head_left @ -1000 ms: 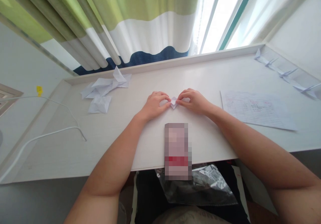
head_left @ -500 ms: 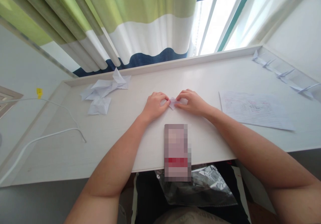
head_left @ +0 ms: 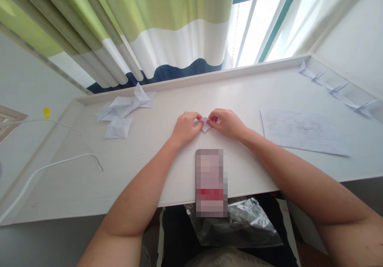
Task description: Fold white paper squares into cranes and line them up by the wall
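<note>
A small folded piece of white paper (head_left: 205, 125) is between my two hands over the middle of the white desk (head_left: 179, 171). My left hand (head_left: 188, 126) pinches its left edge between thumb and fingers. On the other side, my right hand (head_left: 226, 122) has its thumb and forefinger closed on the right edge. The paper comes to a point toward me; the fingertips partly cover its sides. Nearer my body, a blurred-out rectangular item like a phone (head_left: 209, 179) lies below the hands, overhanging the desk's front edge.
Several folded papers (head_left: 119, 107) lie at the back left. A lined sheet with writing (head_left: 302, 131) rests on the right, and folded paper shapes (head_left: 338, 88) line the right border. A white cable (head_left: 62, 159) crosses the left side. Clear plastic (head_left: 239, 223) covers my lap.
Both hands stay on the folded paper. The right fingers have drawn closer together around its edge, and the view has shifted very slightly.
</note>
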Demonstrator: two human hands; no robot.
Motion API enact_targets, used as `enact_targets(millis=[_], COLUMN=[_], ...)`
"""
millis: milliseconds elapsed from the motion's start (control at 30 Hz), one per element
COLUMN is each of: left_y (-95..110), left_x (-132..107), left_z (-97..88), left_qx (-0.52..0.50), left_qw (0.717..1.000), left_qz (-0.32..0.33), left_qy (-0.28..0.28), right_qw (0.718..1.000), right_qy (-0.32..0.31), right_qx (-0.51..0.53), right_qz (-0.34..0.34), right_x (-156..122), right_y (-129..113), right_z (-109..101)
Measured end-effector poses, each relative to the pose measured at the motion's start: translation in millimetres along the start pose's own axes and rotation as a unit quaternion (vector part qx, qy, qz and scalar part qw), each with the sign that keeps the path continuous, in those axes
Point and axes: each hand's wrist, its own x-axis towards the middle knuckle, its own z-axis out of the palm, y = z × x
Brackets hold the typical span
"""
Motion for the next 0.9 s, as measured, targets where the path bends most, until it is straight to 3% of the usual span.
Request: enact_targets(millis=[200, 567, 900], left_y=[7, 12, 10], left_x=[1, 1, 0], left_z=[2.1, 4.4, 5.3], left_qx=[0.021, 0.051, 0.069], left_qw=[1.000, 0.999, 0.997], left_qz=[-0.007, 0.009, 0.009], left_qy=[0.008, -0.003, -0.019], right_qw=[0.999, 0.995, 0.997], right_qy=[0.000, -0.012, -0.003], right_qx=[-0.037, -0.086, -0.066], right_qz=[-0.013, 0.054, 0.033], right_x=[1, 2, 3], right_y=[-5, -11, -1], right_z=[2, 3, 1])
